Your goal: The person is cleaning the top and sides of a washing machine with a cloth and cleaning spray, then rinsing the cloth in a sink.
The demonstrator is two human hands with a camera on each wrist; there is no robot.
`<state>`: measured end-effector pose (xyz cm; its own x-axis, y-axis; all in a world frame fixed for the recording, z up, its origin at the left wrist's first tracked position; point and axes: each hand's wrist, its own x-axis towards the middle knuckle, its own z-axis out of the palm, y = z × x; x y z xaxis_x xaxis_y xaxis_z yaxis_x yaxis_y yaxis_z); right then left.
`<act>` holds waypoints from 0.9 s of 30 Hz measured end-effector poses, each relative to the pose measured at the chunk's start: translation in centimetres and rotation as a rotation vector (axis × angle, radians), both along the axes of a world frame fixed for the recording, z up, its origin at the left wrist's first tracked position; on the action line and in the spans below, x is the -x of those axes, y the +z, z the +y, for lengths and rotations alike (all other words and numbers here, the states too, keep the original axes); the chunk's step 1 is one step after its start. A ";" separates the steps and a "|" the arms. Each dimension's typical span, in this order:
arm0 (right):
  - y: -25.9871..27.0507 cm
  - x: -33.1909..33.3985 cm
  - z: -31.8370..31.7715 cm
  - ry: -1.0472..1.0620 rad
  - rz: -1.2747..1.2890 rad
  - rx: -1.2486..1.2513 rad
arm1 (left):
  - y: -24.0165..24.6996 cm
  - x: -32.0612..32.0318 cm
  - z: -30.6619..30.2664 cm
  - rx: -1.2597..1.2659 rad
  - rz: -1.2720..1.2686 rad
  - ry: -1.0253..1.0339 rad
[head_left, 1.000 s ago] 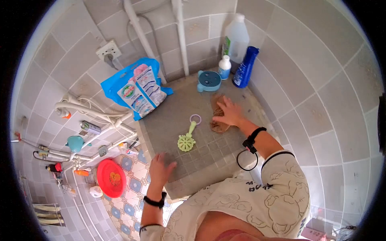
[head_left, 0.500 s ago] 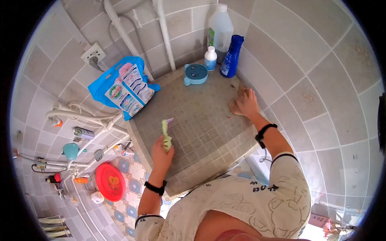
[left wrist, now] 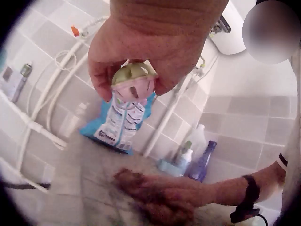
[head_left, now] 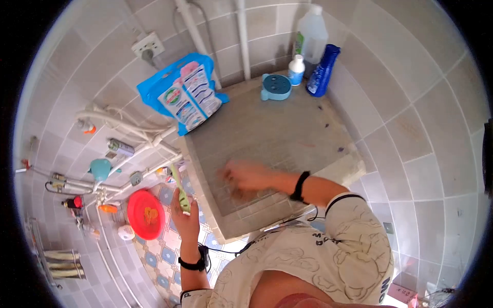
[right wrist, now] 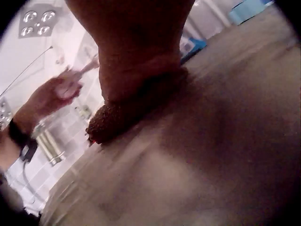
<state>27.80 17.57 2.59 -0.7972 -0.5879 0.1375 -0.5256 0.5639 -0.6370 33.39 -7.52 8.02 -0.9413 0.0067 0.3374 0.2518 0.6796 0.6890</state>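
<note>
My left hand [head_left: 186, 220] holds a green toy rattle [head_left: 181, 192] up beyond the left edge of the grey tiled ledge [head_left: 267, 136]. In the left wrist view the fingers and thumb grip either side of the rattle's round green-and-pink head [left wrist: 135, 84]. Blurred by motion, my right hand [head_left: 251, 177] is low over the ledge's front left part and grips a bunched brown cloth [right wrist: 115, 120]. The cloth lies against the ledge surface, mostly covered by the hand.
A blue-and-white bag [head_left: 187, 95] leans at the back left. Along the back right stand a teal round box [head_left: 277, 87], a small white bottle [head_left: 296, 71], a large clear jug [head_left: 313, 36] and a blue bottle [head_left: 323, 72]. A red basin [head_left: 134, 215] sits on the floor at left.
My left hand has picked the rattle up off the ledge and carried it left past the edge. My right hand has swept the cloth to the right side, then back across to the front left.
</note>
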 end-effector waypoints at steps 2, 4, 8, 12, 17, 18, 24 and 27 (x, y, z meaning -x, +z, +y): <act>1.8 3.0 3.8 -0.201 0.122 -0.174 | -0.3 -2.6 -2.3 -0.132 -0.138 0.117; -0.4 7.2 6.8 -0.337 0.493 -0.551 | -2.0 -4.5 -4.6 -0.193 -0.141 0.150; -3.2 12.0 3.3 -0.558 0.343 -0.134 | -3.0 -5.3 -5.9 -0.325 -0.261 0.171; -0.6 4.2 -5.8 0.092 0.049 -0.063 | -1.6 -1.9 -3.6 -0.131 -0.200 0.041; -2.2 -2.9 0.4 0.214 0.006 0.181 | -0.2 2.0 -0.1 0.150 -0.076 -0.157; -0.7 -2.9 3.4 0.046 0.023 -0.012 | -0.2 2.5 0.4 0.189 -0.072 -0.189; -3.5 -1.3 27.7 -0.966 0.182 -0.502 | -1.2 5.2 3.0 0.243 -0.048 -0.317; -6.5 -1.2 30.3 -1.145 0.329 -0.557 | -1.0 7.1 5.5 0.397 -0.072 -0.320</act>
